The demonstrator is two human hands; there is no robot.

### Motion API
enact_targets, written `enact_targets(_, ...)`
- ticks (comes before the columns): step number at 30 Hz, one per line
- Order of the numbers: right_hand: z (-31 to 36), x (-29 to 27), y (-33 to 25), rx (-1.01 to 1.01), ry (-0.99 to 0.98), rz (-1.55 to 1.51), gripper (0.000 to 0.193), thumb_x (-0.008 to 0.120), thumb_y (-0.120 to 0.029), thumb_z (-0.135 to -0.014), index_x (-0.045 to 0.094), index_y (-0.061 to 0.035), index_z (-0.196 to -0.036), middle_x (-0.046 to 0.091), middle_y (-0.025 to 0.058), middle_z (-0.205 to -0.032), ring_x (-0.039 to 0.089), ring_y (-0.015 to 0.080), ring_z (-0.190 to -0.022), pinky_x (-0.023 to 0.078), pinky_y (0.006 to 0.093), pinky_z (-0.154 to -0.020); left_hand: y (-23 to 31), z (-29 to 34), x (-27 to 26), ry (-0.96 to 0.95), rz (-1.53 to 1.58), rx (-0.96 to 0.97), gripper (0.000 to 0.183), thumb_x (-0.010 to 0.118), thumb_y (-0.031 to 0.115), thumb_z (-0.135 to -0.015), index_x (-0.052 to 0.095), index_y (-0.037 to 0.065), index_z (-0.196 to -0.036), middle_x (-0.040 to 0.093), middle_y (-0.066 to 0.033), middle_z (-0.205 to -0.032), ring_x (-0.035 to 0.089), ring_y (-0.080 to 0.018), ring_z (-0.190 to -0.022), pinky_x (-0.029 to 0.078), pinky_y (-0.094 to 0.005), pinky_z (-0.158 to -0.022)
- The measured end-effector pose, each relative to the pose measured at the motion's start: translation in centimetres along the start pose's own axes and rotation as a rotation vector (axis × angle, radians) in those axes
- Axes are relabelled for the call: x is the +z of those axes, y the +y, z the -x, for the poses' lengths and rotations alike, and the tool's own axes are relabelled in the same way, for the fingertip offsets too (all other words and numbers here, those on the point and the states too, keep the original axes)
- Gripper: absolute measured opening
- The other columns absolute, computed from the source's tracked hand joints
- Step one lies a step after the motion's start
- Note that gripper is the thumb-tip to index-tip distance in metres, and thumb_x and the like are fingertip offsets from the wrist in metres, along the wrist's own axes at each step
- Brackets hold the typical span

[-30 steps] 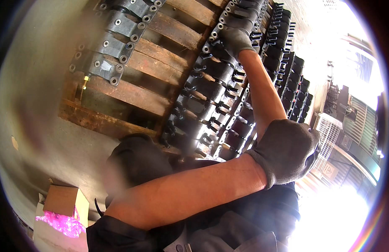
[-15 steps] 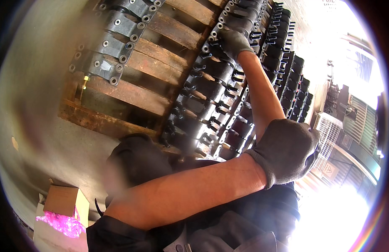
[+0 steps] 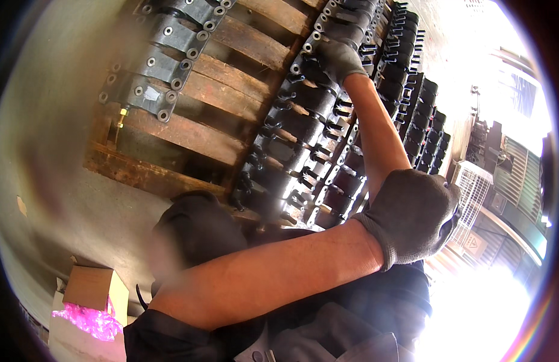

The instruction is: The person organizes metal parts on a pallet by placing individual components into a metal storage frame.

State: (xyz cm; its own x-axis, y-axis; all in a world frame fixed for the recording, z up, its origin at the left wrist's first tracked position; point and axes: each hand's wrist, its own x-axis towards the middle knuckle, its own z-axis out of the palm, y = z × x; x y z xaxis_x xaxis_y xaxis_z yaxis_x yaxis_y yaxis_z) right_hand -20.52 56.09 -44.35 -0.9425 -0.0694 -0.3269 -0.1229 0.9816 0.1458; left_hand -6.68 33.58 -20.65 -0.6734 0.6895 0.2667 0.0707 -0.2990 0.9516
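Observation:
My left hand (image 3: pixel 412 220), in a dark grey knit glove, is curled into a fist beside my right forearm. Whatever it may hold is hidden. Farther off, my right hand (image 3: pixel 343 60), gloved alike, rests at a long black ribbed metal casting (image 3: pixel 346 30). Its fingers are bent down at the casting's holed edge, and their tips are out of sight. Black bolts (image 3: pixel 318 151) stand up along the edges of the nearer part of this row. Ring-lined holes (image 3: pixel 316 35) without bolts show just past my right hand.
The castings lie on a wooden pallet (image 3: pixel 225 81). Another grey casting (image 3: pixel 162 66) with a brass-coloured fitting (image 3: pixel 122 114) lies at left. More black castings (image 3: pixel 421 111) stand at right. A cardboard box (image 3: pixel 89 286) with pink plastic film is at lower left, a white wire cage (image 3: pixel 472 187) at far right.
My right hand has shifted very slightly to the right at the casting's edge. My left fist stays in almost the same place.

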Motion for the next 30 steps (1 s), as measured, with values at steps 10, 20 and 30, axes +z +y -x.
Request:
enact_targets(10, -0.5, 0.4, -0.2, 0.066, -0.016, -0.04, 0.022, 0.06, -0.015, -0.091, 0.072, -0.0094, -0.109, 0.073, 0.0187, -0.11, 0.07, 0.0377, -0.106, 0.055, 0.0477, -0.092, 0.0, -0.1, -0.3, -0.029, -0.017, -0.013, 0.024, 0.075, 0.023, -0.084, 0.062, 0.004, -0.091, 0.067, -0.0135, -0.08, 0.07, -0.0325, -0.075, 0.054, -0.0454, -0.068)
enact_targets(20, -0.1, -0.2, 0.4, 0.073, 0.017, -0.051, 0.024, 0.056, -0.018, -0.096, 0.072, -0.0093, -0.112, 0.073, 0.0216, -0.11, 0.071, 0.0398, -0.105, 0.058, 0.0501, -0.087, 0.0, -0.1, -0.2, -0.004, -0.009, 0.005, 0.024, 0.075, 0.023, -0.084, 0.061, 0.004, -0.091, 0.067, -0.0141, -0.08, 0.069, -0.0335, -0.075, 0.054, -0.0463, -0.068)
enact_targets(30, 3.4, -3.1, -2.1, -0.04, 0.166, -0.611, 0.028, 0.082, -0.01, -0.082, 0.074, -0.0136, -0.109, 0.076, 0.007, -0.099, 0.074, 0.0218, -0.09, 0.059, 0.0342, -0.081, 0.3, -0.1, -0.7, -0.029, -0.001, -0.018, 0.023, 0.074, 0.022, -0.085, 0.062, 0.003, -0.092, 0.068, -0.0146, -0.081, 0.07, -0.0338, -0.076, 0.055, -0.0463, -0.069)
